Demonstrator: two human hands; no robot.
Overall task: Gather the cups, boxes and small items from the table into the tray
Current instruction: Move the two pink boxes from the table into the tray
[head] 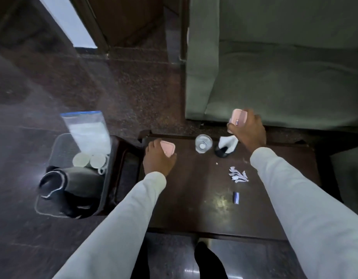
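1. My left hand (pixel 159 159) is grasping a small pink plastic box (pixel 167 151) at the left end of the dark wooden table (pixel 194 208).
2. My right hand (pixel 247 129) is grasping a second small pink box (pixel 237 117), lifted above the far edge of the table.
3. The glass-topped tray (pixel 59 146) stands just left of the table; it holds two white cups (pixel 89 159), a black kettle (pixel 73 186) and a clear bag with a blue strip (pixel 87 129).
4. On the table remain a clear glass tumbler (pixel 203 143), a black cup with white paper inside (pixel 225 147), white paper scraps (pixel 237 175) and a small dark-and-blue item (pixel 236 197).
5. I think the left box should go first to the tray, placed low beside the cups, so it does not knock them.
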